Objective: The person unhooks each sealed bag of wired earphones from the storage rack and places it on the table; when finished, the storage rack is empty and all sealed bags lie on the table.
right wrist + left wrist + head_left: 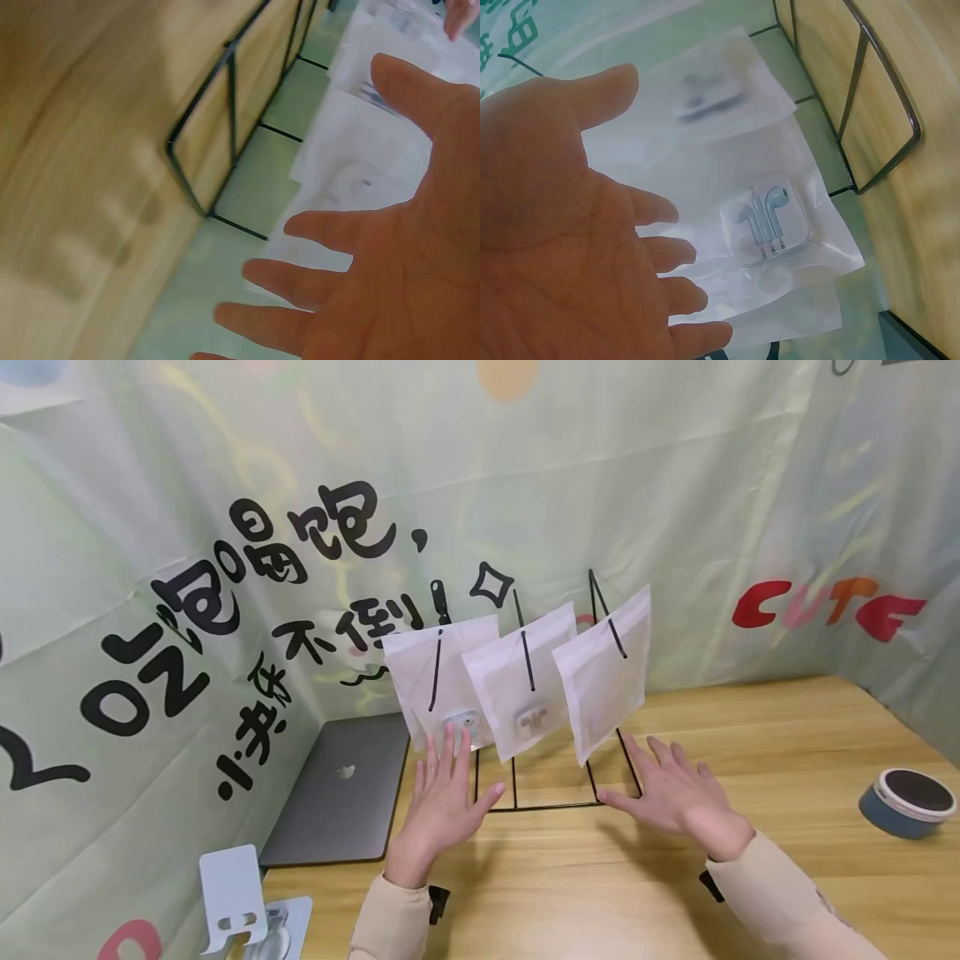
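Note:
Three white translucent bags hang in a row from a black wire rack [540, 807]: the left bag [420, 664], the middle bag [495, 681] and the right bag [607, 685]. Through one bag, earphones [769, 221] in a squarish clear case show in the left wrist view. My left hand [442, 810] has its fingers spread, its fingertips overlapping the left bag's lower part in the head view. To the right of the rack's base, my right hand [678, 793] is held out with straight, parted fingers. Both hands hold nothing.
A closed grey laptop [337, 793] lies at the left, against the printed cloth. Near the front left stand a white folding stand [231, 889] and its base. At the right sits a round blue-and-white object [903, 810] with a dark top, on the wooden table [787, 760].

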A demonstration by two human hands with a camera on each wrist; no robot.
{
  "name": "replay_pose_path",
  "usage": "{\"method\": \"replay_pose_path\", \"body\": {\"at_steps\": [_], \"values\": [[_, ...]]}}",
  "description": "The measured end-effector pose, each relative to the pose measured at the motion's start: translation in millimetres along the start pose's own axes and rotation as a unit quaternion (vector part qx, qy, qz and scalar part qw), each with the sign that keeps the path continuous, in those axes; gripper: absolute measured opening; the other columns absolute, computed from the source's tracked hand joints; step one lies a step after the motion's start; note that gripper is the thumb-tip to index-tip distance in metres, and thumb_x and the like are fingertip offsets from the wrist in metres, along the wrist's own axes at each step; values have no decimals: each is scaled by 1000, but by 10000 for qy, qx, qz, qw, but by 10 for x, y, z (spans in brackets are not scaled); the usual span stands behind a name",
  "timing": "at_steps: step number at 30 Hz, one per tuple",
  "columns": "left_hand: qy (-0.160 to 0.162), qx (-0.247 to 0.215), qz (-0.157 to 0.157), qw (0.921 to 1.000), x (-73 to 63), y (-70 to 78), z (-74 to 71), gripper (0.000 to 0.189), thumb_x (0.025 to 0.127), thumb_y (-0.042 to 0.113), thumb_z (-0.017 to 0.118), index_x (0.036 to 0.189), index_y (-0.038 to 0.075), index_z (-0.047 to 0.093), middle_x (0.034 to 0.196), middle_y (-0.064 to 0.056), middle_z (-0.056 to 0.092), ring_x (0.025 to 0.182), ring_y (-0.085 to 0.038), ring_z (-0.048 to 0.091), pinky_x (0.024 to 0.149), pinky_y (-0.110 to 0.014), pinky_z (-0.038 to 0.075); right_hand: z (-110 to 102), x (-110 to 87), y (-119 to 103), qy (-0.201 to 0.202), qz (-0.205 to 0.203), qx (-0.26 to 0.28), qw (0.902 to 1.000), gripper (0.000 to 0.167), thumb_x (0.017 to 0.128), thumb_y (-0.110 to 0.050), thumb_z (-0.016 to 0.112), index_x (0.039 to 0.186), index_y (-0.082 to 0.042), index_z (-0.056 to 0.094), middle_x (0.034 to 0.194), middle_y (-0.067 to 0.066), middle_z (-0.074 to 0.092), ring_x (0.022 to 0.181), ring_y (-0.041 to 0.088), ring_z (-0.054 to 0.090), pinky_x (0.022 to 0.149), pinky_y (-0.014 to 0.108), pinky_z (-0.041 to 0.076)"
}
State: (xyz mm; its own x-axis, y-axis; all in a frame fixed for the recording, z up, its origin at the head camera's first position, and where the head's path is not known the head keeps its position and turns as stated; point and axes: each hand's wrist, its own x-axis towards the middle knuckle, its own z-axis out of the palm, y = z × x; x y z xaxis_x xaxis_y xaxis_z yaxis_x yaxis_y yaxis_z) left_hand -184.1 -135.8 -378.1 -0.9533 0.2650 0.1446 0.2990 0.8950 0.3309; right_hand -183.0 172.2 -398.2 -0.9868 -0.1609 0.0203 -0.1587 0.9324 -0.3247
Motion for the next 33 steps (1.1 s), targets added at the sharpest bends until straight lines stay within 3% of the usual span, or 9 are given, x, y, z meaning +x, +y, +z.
{"method": "replay_pose_path", "body": {"at_steps": [5,9,26,33], "values": [[-2,15,-8,10000,-9,-18,-5,89,98,58,50,158,6,11,163,-15,-2,146,-42,-8,113,-62,5,96,64,78,-302,103,35,9995,108,82,-80,51,152,-1,32,145,35,36,129,59,33,91,73,33],[3,-11,-8,10000,-9,-33,4,89,98,58,50,158,5,11,163,-16,-1,146,-43,-8,113,-61,4,167,113,136,-444,175,78,9988,111,80,-83,49,151,1,33,144,37,36,127,59,35,86,70,39],[-78,-79,-18,9999,-11,-62,20,89,98,58,49,159,6,10,163,-18,-1,145,-44,-6,112,-62,5,306,198,211,-690,373,70,9969,102,84,-70,61,151,3,33,142,38,36,124,58,40,79,69,43],[-531,-326,-83,9980,46,-139,158,87,98,52,54,157,2,15,160,-23,16,144,-44,15,109,-65,19,310,205,212,-676,393,90,9969,104,83,-71,61,150,3,34,142,38,37,124,58,39,80,69,42]]}}
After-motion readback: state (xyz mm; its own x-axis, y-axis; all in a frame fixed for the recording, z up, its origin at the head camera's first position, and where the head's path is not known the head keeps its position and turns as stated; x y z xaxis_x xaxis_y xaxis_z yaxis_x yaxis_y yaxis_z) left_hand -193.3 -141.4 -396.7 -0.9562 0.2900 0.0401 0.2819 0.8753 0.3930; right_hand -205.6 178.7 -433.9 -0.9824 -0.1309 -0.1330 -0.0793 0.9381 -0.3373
